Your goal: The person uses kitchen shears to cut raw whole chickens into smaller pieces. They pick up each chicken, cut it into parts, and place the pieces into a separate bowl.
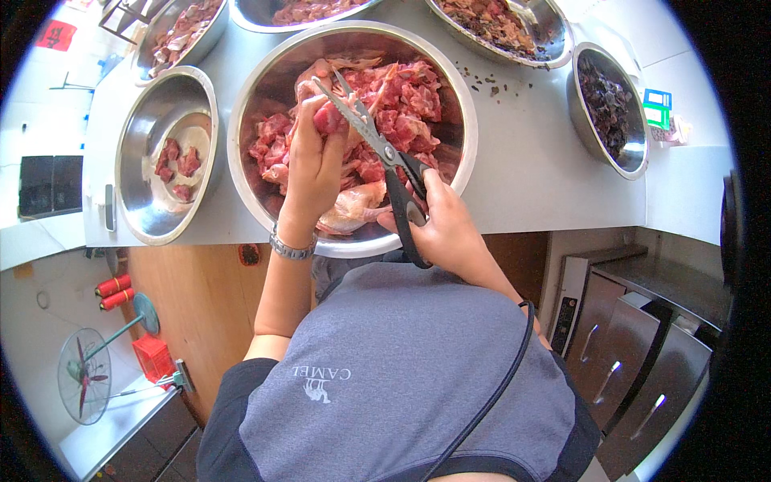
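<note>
A large stainless steel bowl (465,138) of raw meat pieces (415,90) stands at the table's front edge. Above it, my left hand (319,150), with a metal-banded watch (293,242) on the wrist, grips a piece of raw meat (329,118). My right hand (443,220) holds kitchen scissors (380,144) by their black and grey handles. Their blades are parted and reach across to the meat at my left fingers; the exact contact is hard to make out. Low in the bowl, near my wrists, lies a pale, skin-on poultry piece (354,208).
At left, a steel bowl (135,162) holds several small meat pieces (188,161). More meat fills bowls at the back. On the right are a bowl of dark wood-ear-like fungus (602,102) and one of brownish pieces (482,24). Dark crumbs (495,90) lie on the table (518,162).
</note>
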A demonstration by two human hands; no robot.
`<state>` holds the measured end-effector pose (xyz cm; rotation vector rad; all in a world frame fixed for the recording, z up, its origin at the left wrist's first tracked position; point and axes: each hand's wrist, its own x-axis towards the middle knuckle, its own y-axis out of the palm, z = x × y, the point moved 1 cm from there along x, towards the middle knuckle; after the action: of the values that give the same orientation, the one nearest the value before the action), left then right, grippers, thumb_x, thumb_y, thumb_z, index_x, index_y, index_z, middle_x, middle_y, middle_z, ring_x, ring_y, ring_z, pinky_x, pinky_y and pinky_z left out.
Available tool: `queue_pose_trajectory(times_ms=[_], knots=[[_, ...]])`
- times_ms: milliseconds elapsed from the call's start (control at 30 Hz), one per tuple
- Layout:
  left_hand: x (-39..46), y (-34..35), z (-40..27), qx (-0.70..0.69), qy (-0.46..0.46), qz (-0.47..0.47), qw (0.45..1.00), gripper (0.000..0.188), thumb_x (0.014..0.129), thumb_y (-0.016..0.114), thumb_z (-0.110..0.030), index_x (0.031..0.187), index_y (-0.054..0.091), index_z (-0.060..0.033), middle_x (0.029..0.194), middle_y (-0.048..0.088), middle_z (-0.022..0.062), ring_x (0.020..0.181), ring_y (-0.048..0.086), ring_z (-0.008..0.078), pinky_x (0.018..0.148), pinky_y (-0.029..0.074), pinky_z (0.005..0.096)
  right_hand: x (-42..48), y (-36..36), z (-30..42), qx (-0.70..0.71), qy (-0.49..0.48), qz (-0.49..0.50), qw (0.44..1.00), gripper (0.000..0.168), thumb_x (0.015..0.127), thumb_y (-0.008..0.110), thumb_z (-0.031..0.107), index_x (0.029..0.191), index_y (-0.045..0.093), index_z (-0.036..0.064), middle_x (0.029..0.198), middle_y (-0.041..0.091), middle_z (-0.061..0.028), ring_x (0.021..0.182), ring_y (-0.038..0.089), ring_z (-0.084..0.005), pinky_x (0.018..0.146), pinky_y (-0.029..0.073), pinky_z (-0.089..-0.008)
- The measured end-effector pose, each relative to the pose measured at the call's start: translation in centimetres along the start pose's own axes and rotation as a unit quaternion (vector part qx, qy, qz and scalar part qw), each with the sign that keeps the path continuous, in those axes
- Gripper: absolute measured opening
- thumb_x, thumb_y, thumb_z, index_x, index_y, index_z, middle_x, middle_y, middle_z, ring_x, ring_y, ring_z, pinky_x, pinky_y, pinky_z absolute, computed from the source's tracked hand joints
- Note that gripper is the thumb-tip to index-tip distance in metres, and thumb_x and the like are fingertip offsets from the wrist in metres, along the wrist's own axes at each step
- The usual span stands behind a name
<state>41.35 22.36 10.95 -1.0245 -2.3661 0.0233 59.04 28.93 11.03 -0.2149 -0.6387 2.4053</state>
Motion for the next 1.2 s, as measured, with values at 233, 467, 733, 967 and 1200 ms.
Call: queue_pose_trajectory(times_ms=[233, 467, 733, 967, 1200], knots=[[0.4, 0.0, -1.6, 0.105, 0.065, 0.053, 0.991, 0.022, 0.085, 0.05, -0.006, 0.107, 0.048, -0.0013, 0.094, 0.055, 0.0212, 0.086, 0.055, 0.0383, 0.075, 0.043, 0.0383, -0.1, 0.1, 1.2, 0.052, 0.054, 0.038, 0.996, 0.056, 0.072, 0.069, 0.043, 0.09, 0.043, -0.003, 0.078, 0.057, -0.0229, 0.076, 0.058, -0.0406, 0.066, 0.044, -0.0425], [0.3, -0.2, -1.4, 0.125, 0.048, 0.036, 0.99, 0.02, 0.086, 0.05, -0.009, 0.106, 0.048, -0.0027, 0.094, 0.056, 0.0206, 0.088, 0.054, 0.0384, 0.074, 0.043, 0.0393, -0.1, 0.7, -0.4, 0.098, 0.059, 0.038, 0.993, 0.047, 0.077, 0.066, 0.037, 0.081, 0.047, -0.006, 0.065, 0.056, -0.0188, 0.065, 0.058, -0.0342, 0.06, 0.043, -0.0392], [0.9, 0.0, -1.7, 0.098, 0.014, 0.09, 0.991, 0.02, 0.087, 0.049, -0.01, 0.105, 0.049, -0.002, 0.093, 0.056, 0.021, 0.085, 0.055, 0.0383, 0.073, 0.043, 0.0389, 0.1, 1.9, -0.7, 0.404, 0.124, 0.071, 0.903, 0.033, 0.087, 0.057, 0.035, 0.074, 0.052, 0.006, 0.051, 0.05, -0.0011, 0.036, 0.04, -0.0057, 0.032, 0.028, -0.0188], [-1.6, 0.4, -0.1, -0.03, -0.013, 0.092, 0.995, 0.024, 0.091, 0.045, -0.009, 0.11, 0.052, 0.0024, 0.107, 0.056, 0.0082, 0.098, 0.052, 0.0161, 0.087, 0.04, 0.0285, 3.5, -1.8, -3.9, 0.516, 0.136, -0.121, 0.837, 0.042, 0.085, 0.054, 0.047, 0.073, 0.05, 0.007, 0.05, 0.047, -0.0013, 0.034, 0.041, -0.0075, 0.03, 0.027, -0.0191], [-1.5, -2.7, -0.1, -0.143, -0.206, -0.007, 0.968, 0.029, 0.09, 0.047, -0.014, 0.116, 0.049, -0.0011, 0.104, 0.053, 0.0059, 0.095, 0.05, 0.0129, 0.085, 0.04, 0.0261, 2.5, -1.7, -2.7, 0.502, 0.132, -0.016, 0.855, 0.045, 0.088, 0.045, 0.052, 0.076, 0.047, 0.008, 0.053, 0.045, -0.0006, 0.038, 0.037, -0.0068, 0.037, 0.027, -0.0176]])
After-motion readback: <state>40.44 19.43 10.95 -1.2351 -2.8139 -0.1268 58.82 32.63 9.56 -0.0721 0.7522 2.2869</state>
